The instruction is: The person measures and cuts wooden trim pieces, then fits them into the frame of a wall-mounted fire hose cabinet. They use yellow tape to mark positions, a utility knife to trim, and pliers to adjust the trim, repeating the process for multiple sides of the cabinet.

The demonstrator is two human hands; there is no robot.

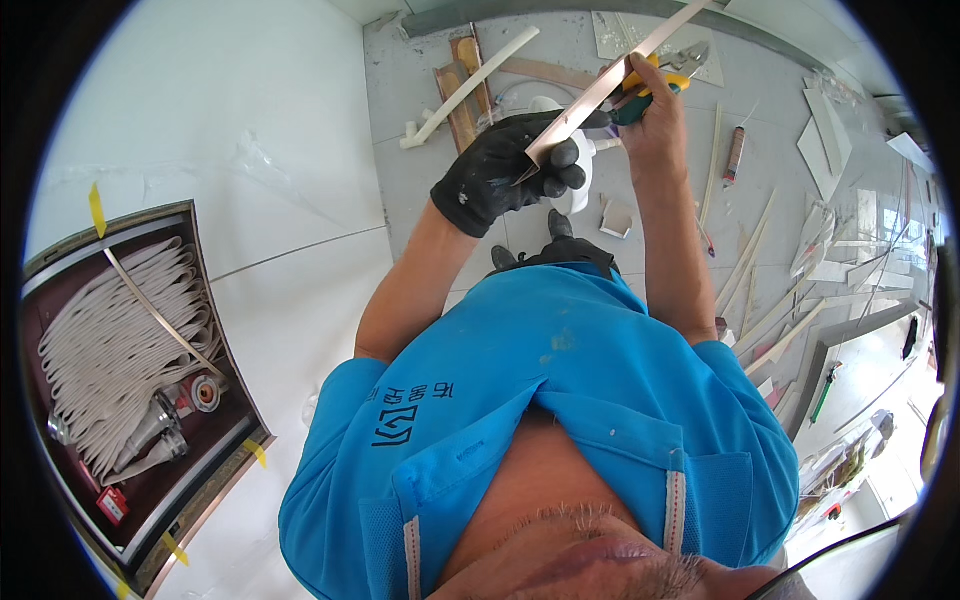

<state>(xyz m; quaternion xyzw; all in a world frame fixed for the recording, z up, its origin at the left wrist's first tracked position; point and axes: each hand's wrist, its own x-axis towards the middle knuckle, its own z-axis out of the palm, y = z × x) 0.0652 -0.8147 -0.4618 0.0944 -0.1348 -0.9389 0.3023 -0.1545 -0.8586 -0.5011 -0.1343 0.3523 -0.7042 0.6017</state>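
Observation:
A long, narrow copper-coloured metal trim strip (590,103) slants up to the right in front of me. My left hand (505,172), in a black glove, is closed around its lower end. Higher up, my bare right hand (657,118) grips hand shears (684,62) with yellow and green parts, their metal jaws pointing away from me. The right thumb and fingertips also touch the strip's edge. Beyond the left hand, a white bottle-like container (574,190) is partly hidden by the glove and the strip.
At left, an open wall cabinet (235,350) holds a folded white hose (115,335) and metal couplings. A white pipe (475,88) and brown pieces lie ahead on the tiled floor. To the right are a sealant tube (735,155), several offcut strips (790,325) and white panels (825,145).

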